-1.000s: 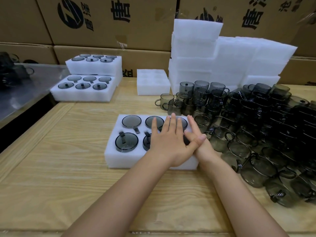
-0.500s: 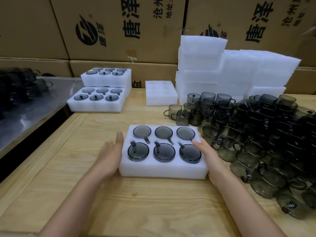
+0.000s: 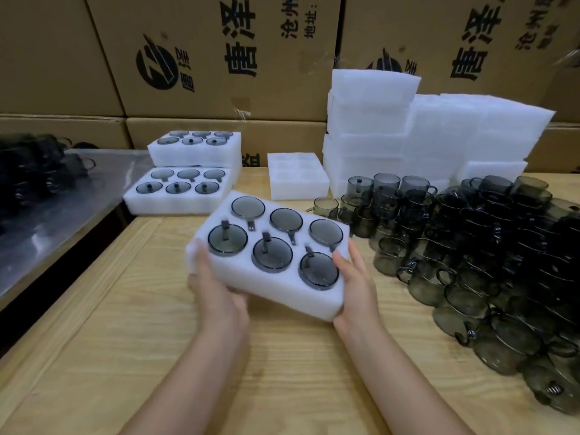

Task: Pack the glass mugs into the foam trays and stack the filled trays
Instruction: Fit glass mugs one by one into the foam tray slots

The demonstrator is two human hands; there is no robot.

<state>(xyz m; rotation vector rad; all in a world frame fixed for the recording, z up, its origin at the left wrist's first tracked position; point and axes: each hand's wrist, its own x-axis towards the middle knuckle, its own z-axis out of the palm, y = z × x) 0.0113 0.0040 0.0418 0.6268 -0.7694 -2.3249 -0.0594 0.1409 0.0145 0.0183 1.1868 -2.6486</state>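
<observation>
Your left hand [image 3: 216, 293] and right hand [image 3: 357, 290] grip the filled tray [image 3: 282, 298] by its ends; the tray stack [image 3: 194, 158] lies beyond its left end.

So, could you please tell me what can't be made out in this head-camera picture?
Head view:
- Fingers of the left hand and right hand: hidden under the filled tray they hold.
- Loose mugs: cut off by the right edge, uncountable.
- Dark objects on the metal table: too blurred to identify.
</observation>
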